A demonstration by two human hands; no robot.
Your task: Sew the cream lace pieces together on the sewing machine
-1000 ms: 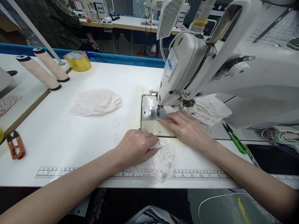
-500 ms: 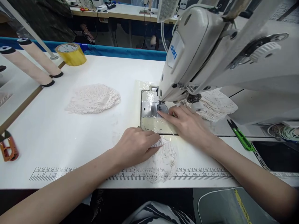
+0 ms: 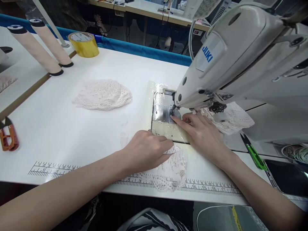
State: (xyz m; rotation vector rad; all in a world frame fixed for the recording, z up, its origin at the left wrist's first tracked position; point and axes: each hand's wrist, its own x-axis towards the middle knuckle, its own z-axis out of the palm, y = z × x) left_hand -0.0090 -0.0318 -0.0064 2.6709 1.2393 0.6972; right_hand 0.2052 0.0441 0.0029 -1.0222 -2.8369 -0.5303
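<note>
My left hand [image 3: 150, 150] is closed on a piece of white lace [image 3: 172, 171], which hangs toward the table's front edge over the printed ruler. At the sewing machine [image 3: 216, 57], my right hand [image 3: 201, 128] reaches its index fingertip to the presser foot [image 3: 173, 110]. Its other fingers are bent, and whether anything is between them is hidden. The metal needle plate [image 3: 161, 113] lies just left of that fingertip. Behind my right hand, partly under the machine head, rests a stack of lace pieces [image 3: 234, 118].
More lace [image 3: 103, 94] lies on the left of the white table. Beyond it stand a yellow tape roll [image 3: 83, 45] and two thread cones [image 3: 36, 49]. Orange-handled snips [image 3: 9, 136] lie at far left; green snips [image 3: 253, 152] and a phone [image 3: 287, 176] are at right.
The camera view has turned and shifted, so the table appears tilted. Both hands keep nearly the same places by the machine, the left still on the lace.
</note>
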